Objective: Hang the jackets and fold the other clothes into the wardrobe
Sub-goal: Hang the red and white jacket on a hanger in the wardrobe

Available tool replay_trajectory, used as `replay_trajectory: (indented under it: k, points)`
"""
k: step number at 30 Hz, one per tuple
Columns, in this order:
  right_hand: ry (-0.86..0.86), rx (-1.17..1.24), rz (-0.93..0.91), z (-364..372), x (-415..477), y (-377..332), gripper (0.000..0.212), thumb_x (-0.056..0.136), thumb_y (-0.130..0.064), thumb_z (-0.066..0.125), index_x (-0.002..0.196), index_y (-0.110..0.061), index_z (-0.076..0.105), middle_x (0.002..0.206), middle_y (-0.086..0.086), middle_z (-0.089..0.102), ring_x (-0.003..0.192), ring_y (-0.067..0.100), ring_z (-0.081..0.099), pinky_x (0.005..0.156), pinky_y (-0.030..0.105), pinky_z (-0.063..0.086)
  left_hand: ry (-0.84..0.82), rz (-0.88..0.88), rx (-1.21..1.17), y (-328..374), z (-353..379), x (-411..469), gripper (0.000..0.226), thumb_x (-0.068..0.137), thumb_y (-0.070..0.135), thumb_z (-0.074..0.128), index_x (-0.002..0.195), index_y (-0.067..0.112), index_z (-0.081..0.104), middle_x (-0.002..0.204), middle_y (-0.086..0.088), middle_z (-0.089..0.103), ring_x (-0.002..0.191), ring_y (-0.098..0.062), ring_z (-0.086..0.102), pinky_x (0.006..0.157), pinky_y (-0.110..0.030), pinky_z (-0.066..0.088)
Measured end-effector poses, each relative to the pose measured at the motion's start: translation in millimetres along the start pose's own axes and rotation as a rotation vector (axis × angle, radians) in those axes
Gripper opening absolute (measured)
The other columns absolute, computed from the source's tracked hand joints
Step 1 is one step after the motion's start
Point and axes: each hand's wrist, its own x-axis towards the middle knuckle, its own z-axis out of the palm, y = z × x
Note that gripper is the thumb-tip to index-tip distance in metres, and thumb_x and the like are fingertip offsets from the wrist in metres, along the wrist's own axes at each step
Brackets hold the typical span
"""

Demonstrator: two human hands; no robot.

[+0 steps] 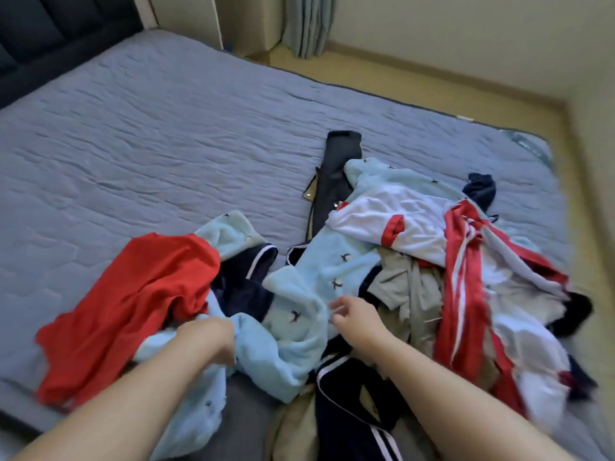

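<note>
Entry, head view only. The light blue fleece garment (299,284), printed with small dark marks, lies sprawled across the near half of the clothes pile, one end trailing toward me off the mattress edge. The left hand (209,337) has its fingers curled into a bunched fold of it, a grip I judge suited to drawing the piece free of its neighbours. The right hand (356,324) sits over the same fleece with fingers bent and thumb close to forefinger; I cannot tell whether it pinches cloth or only hovers. Fleece is limp and will drag what overlaps it. Overlapping: a red garment (133,301) to the left, partly on top; a navy garment with white piping (346,394) beneath, near my edge; a white top with red cuffs (392,214) on the far end. Further right, a red and white striped garment (462,277) and a grey-beige piece (409,287), tangled. A dark jacket (332,174) with metal snaps pokes out behind, probably one for hanging. All rests on the grey-blue quilted bed (149,144), likely used as a sorting surface. Dark headboard (50,34), curtain (306,21) and wood floor (432,84) beyond. Wardrobe not in view. No legible labels, brands or writing anywhere.
</note>
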Motion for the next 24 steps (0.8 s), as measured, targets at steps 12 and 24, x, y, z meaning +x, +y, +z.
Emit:
replay_trajectory:
  k: [12,24]
  points:
    - [0.484,0.103,0.298,-125.2,2.2,184.2,0.060,0.081,-0.017,0.063,0.137,-0.016,0.040,0.132,0.012,0.052,0.119,0.032,0.053,0.095,0.035,0.044,0.425,0.363,-0.185,232.1,-28.3,10.5,0.013,0.085,0.024,0.051,0.097,0.021,0.056,0.105,-0.001,0.059,0.094,-0.022,0.058,0.076,-0.033,0.050]
    - [-0.550,-0.101,-0.076,-95.6,-62.3,227.4,0.023,0.080,-0.005,0.066,0.100,-0.014,0.071,0.073,-0.013,0.055,0.067,0.002,0.049,0.063,0.015,0.040,0.375,0.403,-0.949,364.1,-32.4,12.2,0.063,0.081,0.032,0.066,0.134,0.009,0.040,0.125,-0.007,0.057,0.118,-0.029,0.053,0.092,-0.031,0.042]
